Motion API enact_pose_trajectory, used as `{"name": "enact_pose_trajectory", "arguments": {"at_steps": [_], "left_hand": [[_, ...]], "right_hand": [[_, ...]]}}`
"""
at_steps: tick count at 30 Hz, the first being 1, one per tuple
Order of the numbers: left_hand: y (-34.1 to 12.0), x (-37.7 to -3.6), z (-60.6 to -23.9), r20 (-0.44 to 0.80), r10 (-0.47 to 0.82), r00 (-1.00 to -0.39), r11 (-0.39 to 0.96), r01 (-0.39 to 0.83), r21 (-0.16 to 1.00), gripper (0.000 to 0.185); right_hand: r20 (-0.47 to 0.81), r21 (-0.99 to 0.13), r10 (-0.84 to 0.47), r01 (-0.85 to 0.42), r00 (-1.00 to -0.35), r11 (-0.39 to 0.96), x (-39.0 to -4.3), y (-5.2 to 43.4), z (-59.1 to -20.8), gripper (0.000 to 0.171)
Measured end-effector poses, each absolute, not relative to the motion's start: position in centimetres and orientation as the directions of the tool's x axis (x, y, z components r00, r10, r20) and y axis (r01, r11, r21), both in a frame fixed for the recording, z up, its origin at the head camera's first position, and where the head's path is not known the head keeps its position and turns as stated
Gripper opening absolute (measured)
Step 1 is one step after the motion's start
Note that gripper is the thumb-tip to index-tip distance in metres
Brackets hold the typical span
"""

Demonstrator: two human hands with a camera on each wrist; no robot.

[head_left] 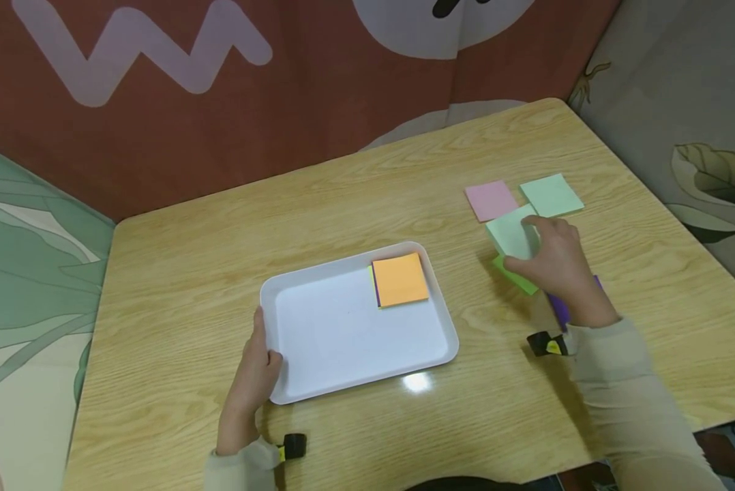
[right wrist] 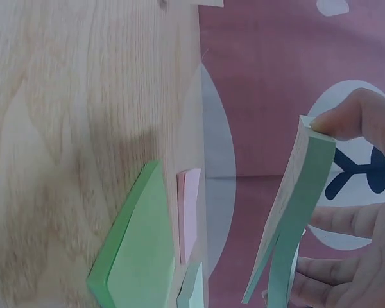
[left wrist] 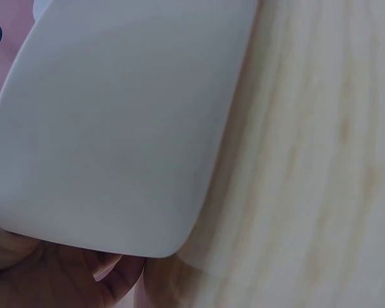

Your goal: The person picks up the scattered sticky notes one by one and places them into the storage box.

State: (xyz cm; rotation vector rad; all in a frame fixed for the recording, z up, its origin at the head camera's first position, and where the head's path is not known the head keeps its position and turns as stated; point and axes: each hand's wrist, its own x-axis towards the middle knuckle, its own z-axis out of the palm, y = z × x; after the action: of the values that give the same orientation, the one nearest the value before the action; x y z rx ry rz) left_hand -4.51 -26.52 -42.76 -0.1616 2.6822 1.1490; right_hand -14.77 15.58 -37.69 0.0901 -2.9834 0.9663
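Observation:
My right hand [head_left: 556, 256] pinches a pale mint sticky note pad [head_left: 511, 232] between thumb and fingers. In the right wrist view that mint pad [right wrist: 301, 212] is raised off the table, and its sheets split apart at the lower end. A bright green pad [head_left: 517, 275] lies partly beneath it in the head view, and a purple pad [head_left: 559, 311] is mostly covered by the wrist. My left hand [head_left: 256, 372] grips the left rim of a white tray [head_left: 318, 392], thumb at the edge. An orange pad [head_left: 400, 279] tops a stack in the tray's far right corner.
Behind the raised pad lie a pink pad [head_left: 490, 199] and another mint pad [head_left: 553, 195]. The wooden table [head_left: 183, 273] meets a printed red cloth [head_left: 318, 102] along its back edge. A grey cloth [head_left: 680, 102] hangs on the right.

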Motion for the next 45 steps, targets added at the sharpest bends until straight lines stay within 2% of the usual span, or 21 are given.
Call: {"name": "enact_pose_trajectory", "arguments": {"at_steps": [25,45], "left_hand": [[-26.4,-4.5,-42.5,-0.226,-0.011,-0.974,0.693,-0.170,0.701,0.073],[-26.4,-4.5,-42.5,-0.248,-0.014,-0.969,0.696,-0.188,0.693,0.072]], "right_hand": [[0.044,-0.601,-0.107,-0.112,-0.993,0.791,-14.7,14.3,-37.5,0.068],[0.021,-0.616,-0.114,-0.103,-0.993,0.781,-14.8,13.4,-37.5,0.068]]}}
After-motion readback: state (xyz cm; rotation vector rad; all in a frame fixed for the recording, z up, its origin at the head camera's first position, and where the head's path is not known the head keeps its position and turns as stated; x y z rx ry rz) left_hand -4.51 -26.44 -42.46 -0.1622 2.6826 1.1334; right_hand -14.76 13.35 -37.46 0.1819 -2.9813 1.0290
